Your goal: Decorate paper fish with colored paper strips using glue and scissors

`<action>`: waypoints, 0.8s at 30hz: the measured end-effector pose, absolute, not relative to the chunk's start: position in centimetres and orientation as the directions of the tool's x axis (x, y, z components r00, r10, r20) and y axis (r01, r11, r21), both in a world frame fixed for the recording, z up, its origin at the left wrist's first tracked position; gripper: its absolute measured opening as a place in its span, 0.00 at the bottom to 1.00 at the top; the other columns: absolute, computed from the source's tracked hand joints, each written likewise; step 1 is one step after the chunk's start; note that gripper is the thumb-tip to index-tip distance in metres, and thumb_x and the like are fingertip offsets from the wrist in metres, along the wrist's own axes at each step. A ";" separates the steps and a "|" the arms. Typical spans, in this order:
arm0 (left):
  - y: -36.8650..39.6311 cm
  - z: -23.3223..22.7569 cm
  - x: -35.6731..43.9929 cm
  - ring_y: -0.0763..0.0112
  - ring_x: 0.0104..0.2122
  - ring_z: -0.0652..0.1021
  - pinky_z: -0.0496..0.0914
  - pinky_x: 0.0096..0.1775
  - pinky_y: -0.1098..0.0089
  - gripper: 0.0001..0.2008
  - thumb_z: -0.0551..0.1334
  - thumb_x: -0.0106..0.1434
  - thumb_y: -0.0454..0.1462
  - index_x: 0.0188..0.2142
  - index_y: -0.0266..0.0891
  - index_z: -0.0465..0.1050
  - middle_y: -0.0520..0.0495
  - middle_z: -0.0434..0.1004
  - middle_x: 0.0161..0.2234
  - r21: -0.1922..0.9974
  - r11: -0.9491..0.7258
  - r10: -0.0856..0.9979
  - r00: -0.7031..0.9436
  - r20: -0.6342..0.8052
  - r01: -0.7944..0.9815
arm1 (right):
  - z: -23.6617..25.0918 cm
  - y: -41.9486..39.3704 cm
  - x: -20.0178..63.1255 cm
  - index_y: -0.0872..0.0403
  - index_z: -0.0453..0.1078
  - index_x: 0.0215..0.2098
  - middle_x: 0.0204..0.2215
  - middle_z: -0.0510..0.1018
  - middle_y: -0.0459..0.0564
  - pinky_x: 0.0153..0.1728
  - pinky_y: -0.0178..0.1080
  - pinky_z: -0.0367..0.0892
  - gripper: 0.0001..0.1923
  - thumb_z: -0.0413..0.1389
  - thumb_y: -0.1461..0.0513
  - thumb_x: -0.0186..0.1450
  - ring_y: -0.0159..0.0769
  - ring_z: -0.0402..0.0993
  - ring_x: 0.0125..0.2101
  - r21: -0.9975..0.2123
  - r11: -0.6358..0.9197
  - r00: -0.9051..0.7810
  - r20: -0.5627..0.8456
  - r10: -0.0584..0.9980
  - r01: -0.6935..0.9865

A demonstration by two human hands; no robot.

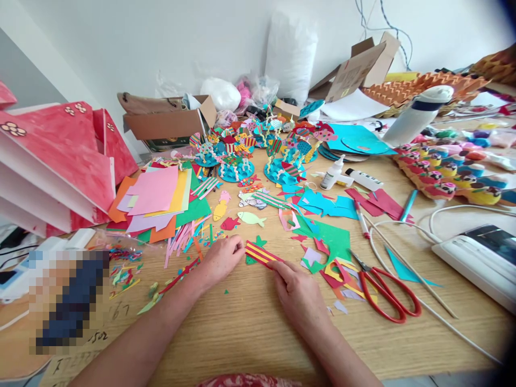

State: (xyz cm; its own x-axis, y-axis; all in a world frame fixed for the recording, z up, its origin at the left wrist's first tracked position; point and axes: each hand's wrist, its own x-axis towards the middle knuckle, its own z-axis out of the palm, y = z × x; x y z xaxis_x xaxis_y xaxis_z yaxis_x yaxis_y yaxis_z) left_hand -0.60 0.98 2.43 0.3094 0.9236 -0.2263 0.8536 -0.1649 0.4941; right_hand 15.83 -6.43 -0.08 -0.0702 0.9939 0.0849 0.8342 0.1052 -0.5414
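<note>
A red paper strip with yellow stripes (261,253) lies at a slant in front of me, over a green paper fish (250,260) that shows partly beneath it. My right hand (296,285) grips the strip's right end between thumb and fingers. At the strip's left end, my left hand (226,258) is closed in a pinch; what its fingertips hold is hidden. Just beyond the hands are a pale green paper fish (252,219), a red paper fish (230,223) and a yellow paper fish (220,210).
Red-handled scissors (387,293) lie at the right among paper scraps, near a white cable (427,301). A glue bottle (332,173) stands farther back. Coloured paper sheets (155,191) are stacked at left. Blue stands with paper fish (236,171) fill the back; a white bottle (419,115) leans behind.
</note>
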 end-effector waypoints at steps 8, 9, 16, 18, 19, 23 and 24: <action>1.1 2.1 -0.9 0.76 0.24 0.66 0.56 0.27 0.75 0.06 0.51 0.54 0.33 0.23 0.38 0.62 0.55 0.63 0.20 0.583 -0.208 0.928 0.346 -0.134 0.785 | 0.0 -6.4 15.8 0.53 0.70 0.39 0.34 0.77 0.49 0.33 0.31 0.64 0.15 0.43 0.68 0.60 0.32 0.73 0.33 -0.728 0.178 -0.060 0.185 0.981 0.662; 1.1 2.2 -0.9 0.76 0.24 0.66 0.56 0.27 0.75 0.06 0.51 0.54 0.33 0.22 0.38 0.62 0.55 0.63 0.20 0.588 -0.210 0.929 0.346 -0.128 0.781 | 0.1 -6.3 15.8 0.53 0.70 0.39 0.33 0.77 0.49 0.32 0.31 0.64 0.15 0.44 0.68 0.60 0.32 0.73 0.33 -0.727 0.174 -0.058 0.181 0.982 0.664; 1.6 1.8 -1.4 0.77 0.24 0.66 0.56 0.26 0.75 0.07 0.51 0.55 0.34 0.22 0.37 0.62 0.56 0.64 0.21 0.617 -0.213 0.931 0.350 -0.108 0.758 | 0.4 -5.8 15.4 0.52 0.70 0.32 0.30 0.78 0.47 0.31 0.32 0.64 0.13 0.44 0.67 0.59 0.33 0.73 0.30 -0.761 0.102 -0.058 0.085 0.995 0.640; 1.6 1.6 -1.5 0.77 0.23 0.65 0.56 0.26 0.75 0.07 0.51 0.55 0.34 0.22 0.37 0.62 0.56 0.64 0.21 0.618 -0.205 0.929 0.349 -0.120 0.759 | 0.3 -5.7 15.3 0.52 0.71 0.32 0.30 0.78 0.47 0.31 0.33 0.64 0.13 0.44 0.67 0.59 0.33 0.73 0.31 -0.761 0.092 -0.064 0.066 0.996 0.642; 1.7 1.6 -1.6 0.77 0.22 0.65 0.56 0.25 0.76 0.07 0.51 0.55 0.34 0.22 0.38 0.62 0.56 0.63 0.20 0.614 -0.202 0.930 0.347 -0.124 0.763 | 0.3 -5.7 15.3 0.53 0.71 0.32 0.30 0.78 0.47 0.31 0.34 0.64 0.13 0.44 0.66 0.59 0.34 0.73 0.31 -0.755 0.086 -0.065 0.058 0.996 0.650; 1.7 1.6 -1.4 0.78 0.22 0.65 0.55 0.25 0.76 0.05 0.52 0.54 0.34 0.23 0.38 0.62 0.57 0.63 0.20 0.610 -0.209 0.931 0.346 -0.114 0.764 | 0.2 -5.6 15.3 0.52 0.71 0.32 0.30 0.78 0.47 0.31 0.34 0.64 0.14 0.44 0.66 0.59 0.34 0.73 0.31 -0.721 0.083 -0.065 0.053 0.996 0.687; 1.7 1.6 -1.4 0.77 0.23 0.66 0.56 0.25 0.76 0.04 0.53 0.54 0.34 0.24 0.38 0.62 0.57 0.64 0.20 0.617 -0.210 0.930 0.351 -0.114 0.758 | 0.1 -5.6 15.3 0.52 0.71 0.32 0.30 0.78 0.47 0.31 0.34 0.64 0.14 0.44 0.66 0.59 0.34 0.73 0.30 -0.713 0.087 -0.066 0.057 0.996 0.696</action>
State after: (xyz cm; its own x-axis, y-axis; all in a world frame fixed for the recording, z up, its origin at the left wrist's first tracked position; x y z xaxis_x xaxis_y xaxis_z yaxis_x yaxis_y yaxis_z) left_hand -1.38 1.69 1.59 0.3505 0.9296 -0.1139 0.7584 -0.2104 0.6169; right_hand 15.33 -5.58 0.14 -0.0658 0.9962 0.0573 0.6960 0.0870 -0.7128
